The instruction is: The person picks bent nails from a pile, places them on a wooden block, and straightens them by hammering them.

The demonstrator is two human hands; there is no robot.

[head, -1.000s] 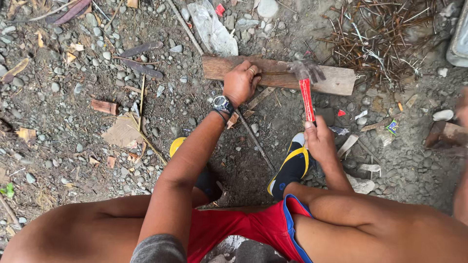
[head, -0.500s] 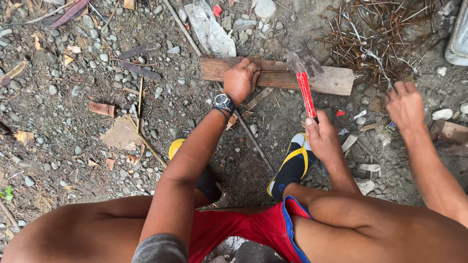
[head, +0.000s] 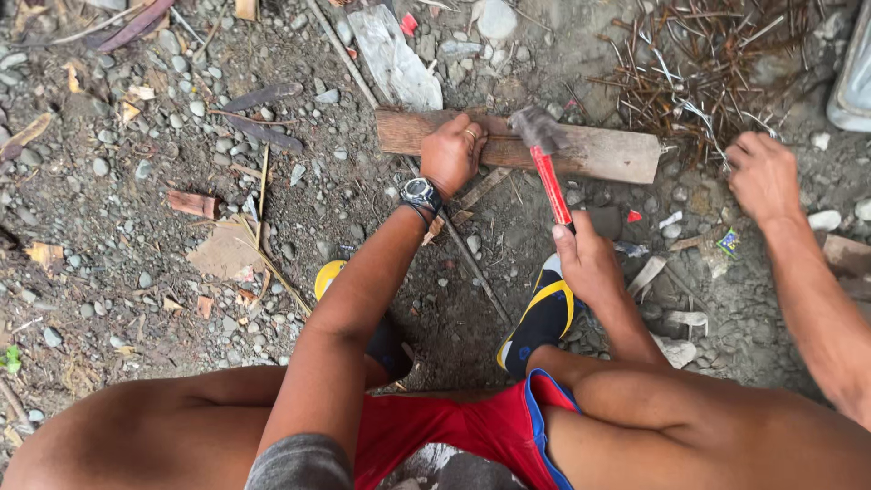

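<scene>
View from above, looking down at a person squatting on gravelly dirt, red shorts and bare knees near the bottom edge.

Change since half a sec ago: the hammer (head: 544, 163) w/ red handle has tipped down so its metal head now sits on or just above the wooden plank (head: 599, 152); a full sec ago it was a bit higher. The co-worker's hand (head: 765, 175), absent a sec ago, has come in from the right and now reaches toward the pile of rusty nails (head: 717, 63) far right. Judgement: a hammer blow is landing or just landed on sth small on the plank, prob. a nail, too small to see.

Left hand (head: 451, 152), ring on one finger, wristwatch (head: 421, 193) below it, fingers curled together and pressed on the plank's left part, seemingly pinching sth tiny; can't tell what. Right hand (head: 588, 263) is clamped round the lower end of the hammer handle. Plank lies crosswise, far centre, just beyond both hands.

Packages/labels: a crumpled clear plastic wrapper (head: 396, 59) lies far, just behind the plank's left end. A small red scrap (head: 633, 216) and a small green-and-yellow printed wrapper (head: 729, 243) lie right of the hammer hand. Grey container edge (head: 856, 82) at far right, cut off by frame.

Yellow-and-black sandals (head: 543, 313) on the feet.
</scene>
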